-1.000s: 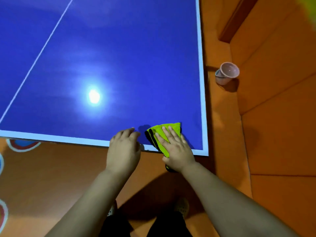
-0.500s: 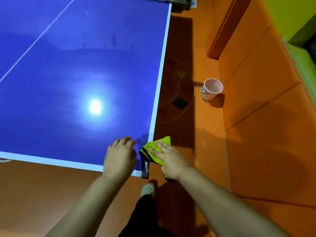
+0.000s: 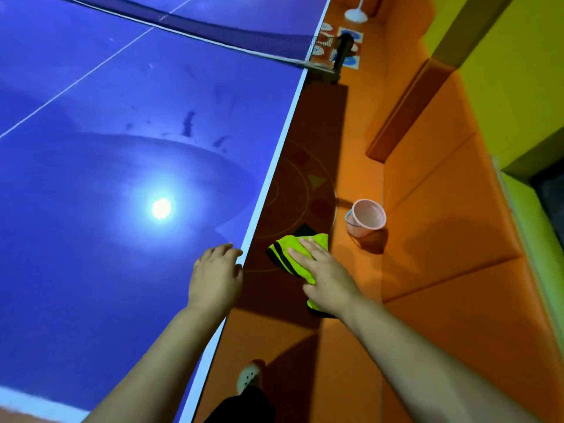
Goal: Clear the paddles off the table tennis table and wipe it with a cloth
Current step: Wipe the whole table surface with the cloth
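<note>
No paddles visible on your glossy blue tabletop (image 3: 122, 154), but dark smudges (image 3: 189, 123) are left to wipe. Right hand (image 3: 328, 280) pinches the neon-yellow striped cloth (image 3: 291, 254) off the edge; left hand (image 3: 215, 279) rests relaxed, empty.

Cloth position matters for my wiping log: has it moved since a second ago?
Yes. The cloth, under the right hand, went rightward from the table corner past its white side edge, off the tabletop.
</note>
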The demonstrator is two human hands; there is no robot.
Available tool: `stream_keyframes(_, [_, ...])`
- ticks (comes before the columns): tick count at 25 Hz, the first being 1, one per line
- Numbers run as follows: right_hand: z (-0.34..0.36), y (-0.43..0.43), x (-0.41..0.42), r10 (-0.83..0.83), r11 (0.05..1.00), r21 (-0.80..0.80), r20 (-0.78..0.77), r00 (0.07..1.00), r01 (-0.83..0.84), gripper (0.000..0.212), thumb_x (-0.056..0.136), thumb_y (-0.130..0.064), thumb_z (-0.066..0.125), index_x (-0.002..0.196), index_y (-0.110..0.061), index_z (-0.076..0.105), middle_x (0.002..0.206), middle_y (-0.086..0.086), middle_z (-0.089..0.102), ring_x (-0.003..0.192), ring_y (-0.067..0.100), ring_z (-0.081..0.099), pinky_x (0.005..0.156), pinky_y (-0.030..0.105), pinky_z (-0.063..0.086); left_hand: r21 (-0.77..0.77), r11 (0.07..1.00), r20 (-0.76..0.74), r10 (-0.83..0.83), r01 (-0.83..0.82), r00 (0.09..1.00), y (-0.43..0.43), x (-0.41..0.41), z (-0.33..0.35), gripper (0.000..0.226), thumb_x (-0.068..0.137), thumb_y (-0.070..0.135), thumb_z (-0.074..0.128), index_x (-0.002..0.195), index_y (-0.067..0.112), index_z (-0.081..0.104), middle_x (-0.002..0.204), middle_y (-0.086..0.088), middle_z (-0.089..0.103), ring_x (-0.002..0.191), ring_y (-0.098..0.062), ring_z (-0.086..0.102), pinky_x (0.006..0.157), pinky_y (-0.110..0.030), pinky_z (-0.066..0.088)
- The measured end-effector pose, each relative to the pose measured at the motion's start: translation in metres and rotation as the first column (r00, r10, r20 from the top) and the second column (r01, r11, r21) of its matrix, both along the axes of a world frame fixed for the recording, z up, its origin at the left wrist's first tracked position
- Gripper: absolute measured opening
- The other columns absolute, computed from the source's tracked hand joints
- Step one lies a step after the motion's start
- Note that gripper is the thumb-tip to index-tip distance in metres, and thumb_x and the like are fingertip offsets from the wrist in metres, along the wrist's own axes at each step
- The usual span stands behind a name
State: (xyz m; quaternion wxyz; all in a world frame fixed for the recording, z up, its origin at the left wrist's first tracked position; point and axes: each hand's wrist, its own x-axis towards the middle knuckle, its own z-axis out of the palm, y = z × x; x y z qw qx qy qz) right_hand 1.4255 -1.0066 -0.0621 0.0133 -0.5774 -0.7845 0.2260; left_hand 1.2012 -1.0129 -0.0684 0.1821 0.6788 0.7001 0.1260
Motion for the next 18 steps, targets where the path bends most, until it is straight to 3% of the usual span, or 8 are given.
stream_keyframes(3, [0.012, 0.049, 0.025, 0.06, 0.998, 0.001, 0.011, 0.998, -0.06, 0.078, 0.084, -0.006, 0.057, 0.15, -0.035, 0.024, 0.16, -0.007, 0.004, 0.142, 0.0, -0.008, 0.119, 0.034, 0.015, 0.014, 0.999, 0.004, 0.052, -0.052, 0.999, 0.054, 0.017, 0.013, 0.037, 0.092, 0.017, 0.045, 0.128, 0.018, 0.055, 0.14, -0.002, 0.046, 0.13, -0.023, 0.036, 0.102, -0.035, 0.029])
stream_keyframes(9, [-0.005, 0.145, 0.022, 0.333, 0.94, -0.086, 0.019, 0.943, -0.33, 0.077, 0.084, -0.011, 0.058, 0.15, -0.034, 0.024, 0.161, -0.003, 0.006, 0.148, 0.012, -0.003, 0.12, 0.039, 0.014, -0.025, 0.949, -0.041, 0.313, -0.314, 0.949, 0.104, 0.011, 0.009, 0.036, 0.091, 0.012, 0.045, 0.125, 0.014, 0.058, 0.137, -0.005, 0.05, 0.126, -0.028, 0.04, 0.099, -0.04, 0.032])
stream_keyframes(14, [-0.019, 0.2, -0.029, 0.67, 0.738, -0.079, -0.035, 0.741, -0.67, 0.075, 0.082, -0.011, 0.059, 0.149, -0.028, 0.031, 0.16, 0.003, 0.012, 0.148, 0.017, 0.004, 0.119, 0.032, 0.011, -0.041, 0.755, -0.058, 0.653, -0.655, 0.755, 0.087, 0.01, 0.003, 0.034, 0.09, 0.011, 0.046, 0.121, 0.012, 0.06, 0.132, -0.005, 0.054, 0.12, -0.029, 0.044, 0.096, -0.041, 0.036])
stream_keyframes(18, [-0.046, 0.2, -0.094, 0.86, 0.504, -0.104, -0.028, 0.509, -0.857, 0.074, 0.084, -0.014, 0.06, 0.15, -0.026, 0.028, 0.16, 0.006, 0.01, 0.148, 0.021, 0.002, 0.118, 0.041, 0.014, -0.083, 0.547, -0.078, 0.829, -0.833, 0.553, 0.052, 0.019, -0.01, 0.032, 0.088, 0.007, 0.05, 0.117, 0.009, 0.063, 0.128, -0.01, 0.057, 0.117, -0.033, 0.047, 0.093, -0.042, 0.039])
